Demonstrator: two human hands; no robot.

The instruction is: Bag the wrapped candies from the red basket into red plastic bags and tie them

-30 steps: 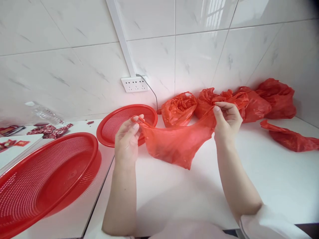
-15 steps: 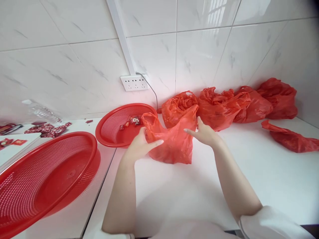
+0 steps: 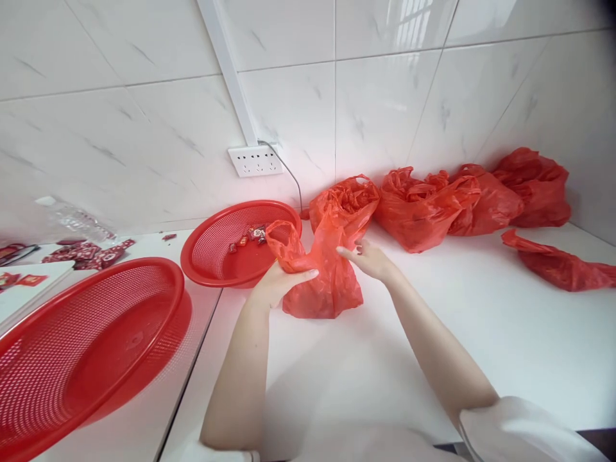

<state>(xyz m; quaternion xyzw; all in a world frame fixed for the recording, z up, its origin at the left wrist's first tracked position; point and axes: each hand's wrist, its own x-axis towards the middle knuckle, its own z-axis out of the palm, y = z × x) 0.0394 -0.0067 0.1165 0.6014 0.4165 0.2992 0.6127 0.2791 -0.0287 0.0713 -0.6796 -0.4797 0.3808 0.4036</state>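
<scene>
"What's the largest thing?"

"The tiled wall (image 3: 385, 115). Next comes the white bench (image 3: 481, 321) at its foot, with a seam running back from the front edge."

"And on that?"

"A large red basket (image 3: 58, 333) left of the seam, and a smaller red basket (image 3: 202, 250) near the back edge. Four bulging red bags (image 3: 416, 215) line that edge up to the back right corner."

"Where's the one being handled?"

"The handled bag (image 3: 322, 289) is midway along the bench, in front of the leftmost in that row, its handle loops upward. A flatter red bag (image 3: 558, 263) lies towards the right end."

"The hands?"

"The left hand (image 3: 279, 282) lies against the handled bag's left side, thumb across the near face. Its fingers are hidden behind, so I can't tell how firm that grip is. The right hand (image 3: 370, 258) is at the opposite side, thumb and fingers spread."

"Anything smaller, with writing?"

"A clear bottle (image 3: 79, 219) lies near the back edge, left of the smaller basket, and a socket strip (image 3: 255, 160) sits on the wall. Patterned red packets (image 3: 96, 253) lie beside the bottle. Smallest are the wrapped pieces (image 3: 253, 236) inside the smaller basket; their pale printing is too tiny to read."
</scene>
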